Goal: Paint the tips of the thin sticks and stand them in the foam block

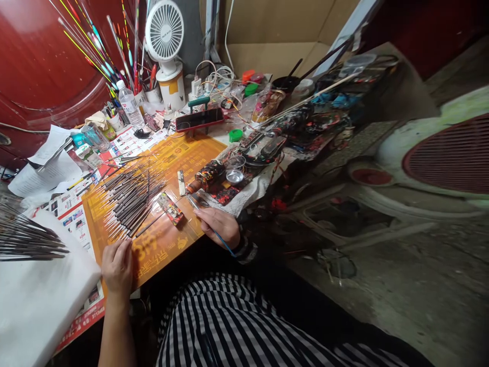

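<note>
The right hand (218, 225) pinched a thin blue brush (223, 242) like a pen, its handle trailing back past the wrist, so the tip could work just beyond the near right edge of the orange sheet (168, 244). The left hand (116, 265) lay flat and empty, fingers loosely spread, pressing the sheet's near left corner, probably to keep it from sliding. Dark sticks (130, 201) were fanned across the sheet's middle, spread apart for easy picking. A small painted card (170, 208) lay right of them. More sticks (26, 239) stood in white foam (38, 300), left of the sheet.
</note>
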Demonstrator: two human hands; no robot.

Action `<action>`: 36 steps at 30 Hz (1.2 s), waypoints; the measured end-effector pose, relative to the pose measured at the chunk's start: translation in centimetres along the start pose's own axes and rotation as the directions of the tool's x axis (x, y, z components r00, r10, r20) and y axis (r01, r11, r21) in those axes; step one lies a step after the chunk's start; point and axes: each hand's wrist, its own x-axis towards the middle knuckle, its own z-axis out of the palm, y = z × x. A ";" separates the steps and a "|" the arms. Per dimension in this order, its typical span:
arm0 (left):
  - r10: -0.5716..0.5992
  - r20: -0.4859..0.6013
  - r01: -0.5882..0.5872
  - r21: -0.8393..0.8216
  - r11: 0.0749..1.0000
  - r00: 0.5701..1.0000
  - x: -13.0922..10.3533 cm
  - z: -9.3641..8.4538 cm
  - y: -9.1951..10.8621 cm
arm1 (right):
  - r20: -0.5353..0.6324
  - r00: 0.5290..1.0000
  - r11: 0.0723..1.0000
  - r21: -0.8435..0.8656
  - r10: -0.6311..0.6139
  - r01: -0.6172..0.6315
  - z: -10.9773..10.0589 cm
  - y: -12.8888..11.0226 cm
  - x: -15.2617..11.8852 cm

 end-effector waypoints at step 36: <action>-0.043 0.000 0.043 -0.059 0.997 0.999 0.0 -0.1 0.8 | -0.023 1.000 0.976 0.214 -0.020 0.024 1.5 -3.7 0.1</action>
